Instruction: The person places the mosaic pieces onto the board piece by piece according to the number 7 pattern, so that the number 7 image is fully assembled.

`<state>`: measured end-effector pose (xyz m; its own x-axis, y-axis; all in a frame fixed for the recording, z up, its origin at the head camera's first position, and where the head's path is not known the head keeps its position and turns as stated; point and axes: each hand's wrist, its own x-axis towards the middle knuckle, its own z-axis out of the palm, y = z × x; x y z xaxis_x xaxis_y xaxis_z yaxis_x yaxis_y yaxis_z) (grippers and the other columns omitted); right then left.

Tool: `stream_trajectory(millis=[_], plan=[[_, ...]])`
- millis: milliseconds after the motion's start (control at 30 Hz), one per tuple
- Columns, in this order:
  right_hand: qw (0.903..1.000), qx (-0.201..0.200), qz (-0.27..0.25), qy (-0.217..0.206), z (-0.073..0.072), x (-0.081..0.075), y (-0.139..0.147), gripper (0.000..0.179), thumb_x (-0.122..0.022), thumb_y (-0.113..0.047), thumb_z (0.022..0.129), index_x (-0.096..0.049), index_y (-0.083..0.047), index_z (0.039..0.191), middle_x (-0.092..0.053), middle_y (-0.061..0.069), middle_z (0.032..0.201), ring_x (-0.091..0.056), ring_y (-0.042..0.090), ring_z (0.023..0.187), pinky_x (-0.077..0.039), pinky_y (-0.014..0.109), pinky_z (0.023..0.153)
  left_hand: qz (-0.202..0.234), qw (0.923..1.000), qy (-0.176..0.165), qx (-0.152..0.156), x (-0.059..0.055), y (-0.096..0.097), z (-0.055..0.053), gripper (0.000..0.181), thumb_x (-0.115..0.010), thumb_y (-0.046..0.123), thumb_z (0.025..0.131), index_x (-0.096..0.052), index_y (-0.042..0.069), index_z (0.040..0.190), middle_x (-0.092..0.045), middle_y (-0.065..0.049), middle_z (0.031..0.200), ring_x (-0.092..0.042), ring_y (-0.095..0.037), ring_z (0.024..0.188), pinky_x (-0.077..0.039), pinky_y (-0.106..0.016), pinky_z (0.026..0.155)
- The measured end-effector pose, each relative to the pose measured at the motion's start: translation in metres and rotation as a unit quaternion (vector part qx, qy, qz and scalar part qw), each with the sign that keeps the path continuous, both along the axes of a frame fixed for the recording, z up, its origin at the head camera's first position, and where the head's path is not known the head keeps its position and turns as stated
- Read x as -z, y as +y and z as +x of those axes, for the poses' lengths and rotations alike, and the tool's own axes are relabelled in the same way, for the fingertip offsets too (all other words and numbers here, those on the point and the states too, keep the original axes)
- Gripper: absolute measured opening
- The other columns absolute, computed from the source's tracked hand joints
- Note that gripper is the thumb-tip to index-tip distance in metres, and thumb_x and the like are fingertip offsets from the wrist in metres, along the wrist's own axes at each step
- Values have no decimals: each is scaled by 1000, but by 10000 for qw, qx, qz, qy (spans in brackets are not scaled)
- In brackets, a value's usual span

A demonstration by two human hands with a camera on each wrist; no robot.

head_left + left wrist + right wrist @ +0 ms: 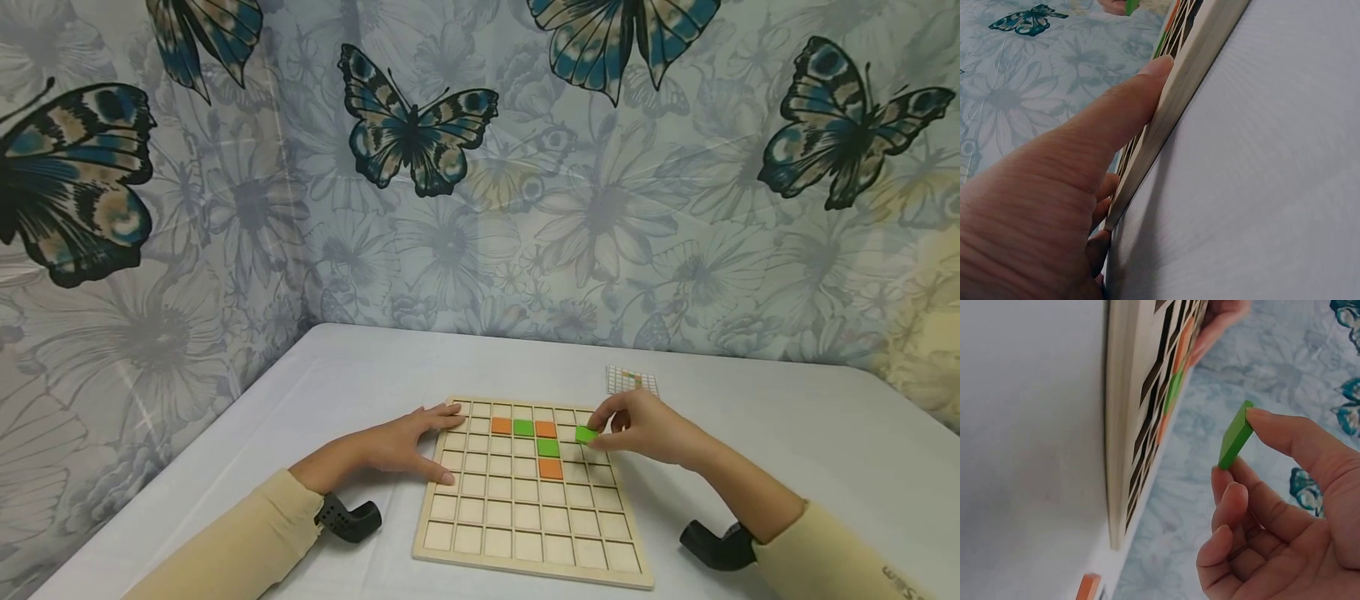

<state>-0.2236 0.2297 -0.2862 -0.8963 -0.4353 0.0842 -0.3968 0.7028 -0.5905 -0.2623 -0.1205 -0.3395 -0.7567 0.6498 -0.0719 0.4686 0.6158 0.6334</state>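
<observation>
A wooden grid board (534, 575) lies on the white table. Three orange tiles (551, 469) and two green tiles (548, 447) sit in its cells, in a short row with a column running down from its right end. My right hand (648, 427) pinches another green square tile (1235, 436) between thumb and fingertips, raised over the board's upper right cells. At the board's left edge my left hand (397, 442) rests with fingers spread, its thumb (1141, 94) against the wooden rim.
Behind the right hand, a small printed card (622, 379) with a coloured grid lies on the table (750, 400). An orange piece (1088, 587) shows beyond the board in the right wrist view. A butterfly-patterned cloth (450, 250) hangs behind the table.
</observation>
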Motion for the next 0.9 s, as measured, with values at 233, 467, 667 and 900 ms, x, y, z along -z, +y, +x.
stream_trajectory(millis=[233, 467, 667, 900], plan=[[9997, -233, 105, 26, 6, -3, -12, 20, -76, -22, 75, -70, -8, 88, -65, 0, 86, -48, 6, 65, -43, 22, 53, -31, 10000, 20, -25, 0, 0, -1, 84, -76, 45, 73, -36, 23, 144, -14, 2, 157, 1, -39, 143, -6, -59, 114], [9977, -622, 157, -221, 11, -5, -25, 19, -76, -22, 75, -69, -10, 87, -64, -2, 87, -49, 7, 69, -45, 22, 57, -54, 10000, 31, -24, -1, 2, 0, 84, -76, 44, 73, -36, 23, 145, -14, 2, 157, 0, -38, 144, -5, -57, 115], [9954, -823, 232, -443, 13, -4, -31, 17, -77, -20, 74, -68, -9, 85, -63, -2, 86, -49, 10, 69, -45, 22, 57, -58, 10000, 28, -7, -1, 1, 0, 84, -76, 44, 74, -36, 23, 144, -14, 2, 157, 0, -38, 144, -5, -58, 115], [9917, -1055, 420, -605, 14, -4, -40, 13, -76, -15, 74, -68, -9, 82, -62, -3, 82, -48, 8, 63, -44, 21, 52, -77, 9999, 75, -21, 0, 0, 0, 84, -76, 45, 73, -37, 24, 144, -15, 3, 157, -1, -38, 144, -6, -57, 115]])
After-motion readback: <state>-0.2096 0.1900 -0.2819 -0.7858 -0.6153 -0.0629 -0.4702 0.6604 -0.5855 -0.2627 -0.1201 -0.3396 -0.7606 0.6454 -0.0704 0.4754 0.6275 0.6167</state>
